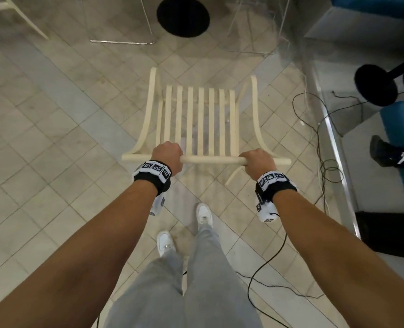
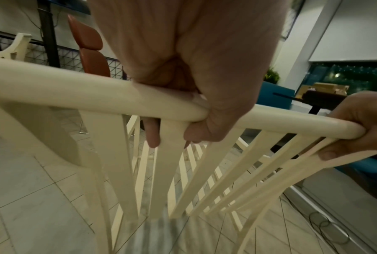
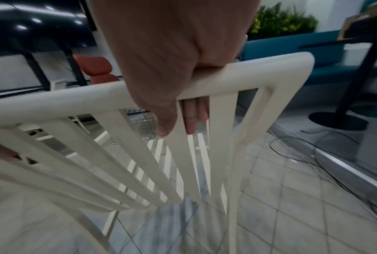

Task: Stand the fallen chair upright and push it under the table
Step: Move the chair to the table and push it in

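A cream slatted chair (image 1: pixel 199 119) stands on its legs in front of me on the tiled floor, seat pointing away. My left hand (image 1: pixel 167 157) grips the left part of its top rail (image 1: pixel 211 159), fingers wrapped round the rail (image 2: pixel 96 92). My right hand (image 1: pixel 257 162) grips the same rail near the right corner (image 3: pixel 248 75). In both wrist views the fingertips (image 2: pixel 154 137) (image 3: pixel 190 120) curl down behind the back slats. A clear table with a round black base (image 1: pixel 183 16) stands ahead, beyond the chair.
Metal-framed clear chair legs (image 1: pixel 123 41) stand at the top left. Black cables (image 1: pixel 324 150) trail over the floor on the right beside a raised metal-edged step (image 1: pixel 338 147). Blue seats (image 1: pixel 402 140), another black table base (image 1: pixel 376 84) and someone's dark shoe (image 1: pixel 383 152) lie right.
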